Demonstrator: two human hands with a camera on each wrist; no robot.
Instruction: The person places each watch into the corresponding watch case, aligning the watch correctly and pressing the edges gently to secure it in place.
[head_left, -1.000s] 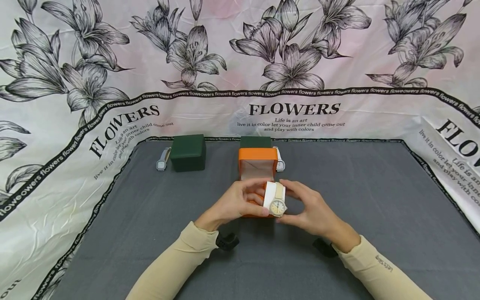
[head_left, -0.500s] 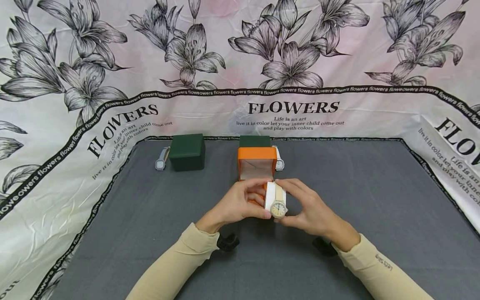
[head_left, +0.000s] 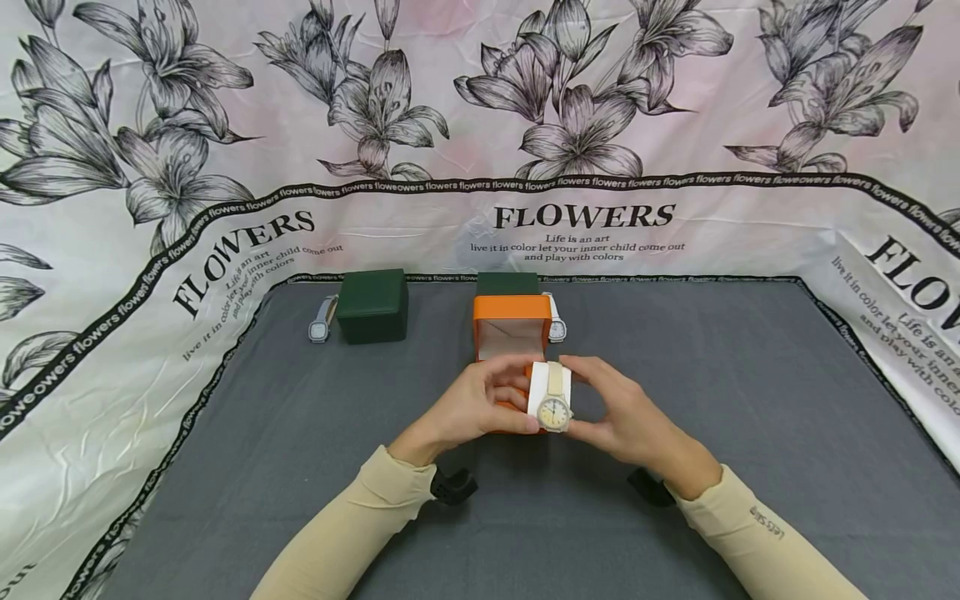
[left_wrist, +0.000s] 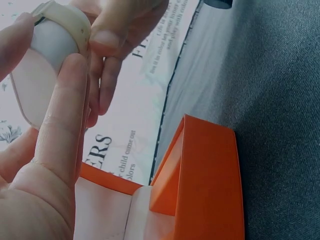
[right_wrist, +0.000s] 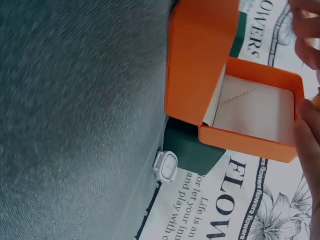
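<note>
A: What's nearest?

B: A round cream-faced wristwatch with a pale beige strap, wrapped round a white cushion. The left hand and the right hand pinch it from either side, fingertips curled onto the cushion, just above the front of the open orange box.

A: And underneath?

B: A dark grey cloth tabletop, hemmed by a white backdrop printed with black lilies and the word FLOWERS.

A: What's in the boxes?

B: The orange one shows only a cream lining (its lid stands upright). Behind it sits a closed dark green box with a white-strapped watch just beside it. Farther left, another closed green box has a second white watch alongside.
</note>
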